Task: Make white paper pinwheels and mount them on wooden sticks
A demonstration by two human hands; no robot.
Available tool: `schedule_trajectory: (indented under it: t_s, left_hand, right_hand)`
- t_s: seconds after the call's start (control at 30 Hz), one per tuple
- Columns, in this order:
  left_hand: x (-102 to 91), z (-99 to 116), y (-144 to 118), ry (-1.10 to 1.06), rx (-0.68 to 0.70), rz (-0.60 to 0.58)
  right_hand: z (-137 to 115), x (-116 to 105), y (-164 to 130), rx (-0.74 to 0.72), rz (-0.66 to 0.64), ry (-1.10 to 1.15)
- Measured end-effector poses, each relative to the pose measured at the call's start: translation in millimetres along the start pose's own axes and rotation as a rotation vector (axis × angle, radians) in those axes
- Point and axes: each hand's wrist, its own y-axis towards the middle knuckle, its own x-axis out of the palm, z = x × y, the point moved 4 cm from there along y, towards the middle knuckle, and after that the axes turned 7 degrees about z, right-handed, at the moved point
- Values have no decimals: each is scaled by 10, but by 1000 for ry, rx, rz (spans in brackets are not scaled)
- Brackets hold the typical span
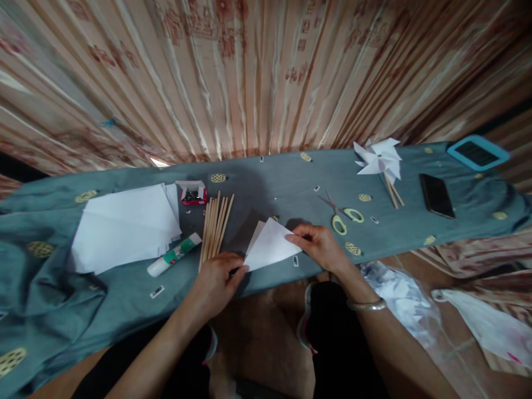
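Note:
A folded piece of white paper (pixel 269 246), roughly triangular with a second layer showing behind its left edge, is held near the front edge of the cloth-covered table. My left hand (pixel 220 280) pinches its lower left corner. At its right corner, my right hand (pixel 318 244) grips it between thumb and fingers. Just beyond my left hand lies a bundle of thin wooden sticks (pixel 215 224). Scissors (pixel 338 213) with yellow-green handles rest, blades apart, beyond my right hand.
A stack of white paper (pixel 124 230), a glue stick (pixel 174 255) and an opened small red box (pixel 193 193) with dark contents are on the left. Paper pinwheels (pixel 379 158) on sticks, a phone (pixel 437 195) and a blue-framed device (pixel 477 152) lie right. A plastic bag (pixel 401 299) sits on the floor.

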Motion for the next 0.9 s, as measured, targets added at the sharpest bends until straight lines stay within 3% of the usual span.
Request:
schedule_trajectory:
  t_s: [0.13,0.27,0.33,0.43,0.57,0.9]
  left_hand:
    - [-49,-1,-6,124,1,-25]
    - [-123,211,-15,265,175,242]
    - [-19,376,-43,295,309,297]
    - [288,561,-96,311,461,239]
    - [579,579,-144,344,438,143]
    - [616,441,-178,325,347,31]
  right_hand:
    - [-24,-2,-23,-16,-18,-60]
    - [-66,25,-37,-66,-19,-142]
    - [-92,48,-41,-102,-29,-204]
    - [-129,74,-38,-169,-22,-305]
    - [-149,109,-18,-236,-11,-429]
    - [-163,168,10,-340,77,-515]
